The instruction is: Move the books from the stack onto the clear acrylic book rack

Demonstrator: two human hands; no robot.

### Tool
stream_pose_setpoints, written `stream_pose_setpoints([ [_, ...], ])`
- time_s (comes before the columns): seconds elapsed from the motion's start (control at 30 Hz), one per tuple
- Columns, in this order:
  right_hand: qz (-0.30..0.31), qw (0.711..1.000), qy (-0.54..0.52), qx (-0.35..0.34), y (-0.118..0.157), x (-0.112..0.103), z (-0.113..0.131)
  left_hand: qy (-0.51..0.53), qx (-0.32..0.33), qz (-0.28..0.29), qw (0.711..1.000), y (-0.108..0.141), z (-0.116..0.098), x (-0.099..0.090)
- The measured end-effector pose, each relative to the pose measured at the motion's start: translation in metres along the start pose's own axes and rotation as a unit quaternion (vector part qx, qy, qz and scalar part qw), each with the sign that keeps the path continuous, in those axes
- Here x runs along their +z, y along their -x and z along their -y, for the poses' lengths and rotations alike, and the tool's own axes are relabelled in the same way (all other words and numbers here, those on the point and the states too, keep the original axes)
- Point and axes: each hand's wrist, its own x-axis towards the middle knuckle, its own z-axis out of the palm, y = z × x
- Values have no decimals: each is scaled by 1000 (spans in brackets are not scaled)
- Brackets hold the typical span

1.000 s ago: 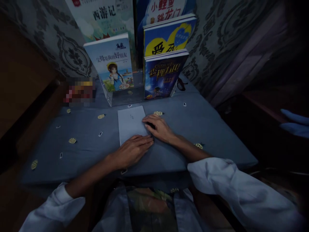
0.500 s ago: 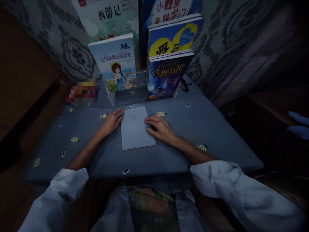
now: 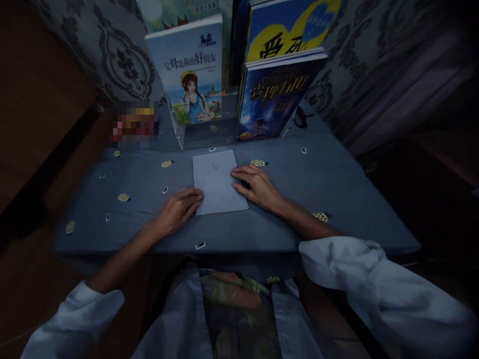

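Observation:
A thin pale booklet [image 3: 217, 187] with a small mark near its top lies flat on the cloth-covered table. My left hand [image 3: 179, 209] rests at its lower left edge, fingertips just over the cover, fingers stretched out. On the other side, my right hand [image 3: 258, 187] touches the upper right edge with its fingertips, thumb apart from the fingers. Neither hand grips the booklet. The undersides of both hands are hidden.
Behind the booklet, a clear stand [image 3: 202, 134] holds upright books, among them a light blue book [image 3: 190, 75] and a dark blue book [image 3: 277, 99]. Dark glasses [image 3: 300, 118] lie behind at the right. A blurred-out red and yellow thing [image 3: 134, 124] sits at the left.
My left hand has slid from the booklet's upper left corner down to its lower left edge. My right hand stays at the right edge. The whole view has shifted slightly.

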Motion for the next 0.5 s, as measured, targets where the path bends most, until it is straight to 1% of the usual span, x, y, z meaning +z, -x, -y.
stream_pose_setpoints([
  [0.13, -3, 1000, 5, -1, 0, -2, -1, 5, 11, -15, 1000, 26, -30, 2],
  [0.2, 0, 1000, 17, 3, -1, -3, 1, -9, 9, -14, 1000, 36, -40, 3],
  [0.27, -4, 999, 40, 11, 0, -2, 9, -23, 4, -14, 1000, 42, -46, 4],
  [0.33, -7, 998, 56, 7, 3, 3, 28, -26, 0, -23, 999, 44, -49, 4],
  [0.4, 14, 998, 43, -32, 8, 13, 57, -23, -3, -30, 999, 44, -49, 5],
  [0.43, 32, 997, 30, -56, 12, 18, 74, -23, -3, -28, 999, 44, -49, 5],
  [0.5, 87, 991, 0, -97, 19, 30, 103, -28, -1, -19, 999, 44, -48, 4],
])
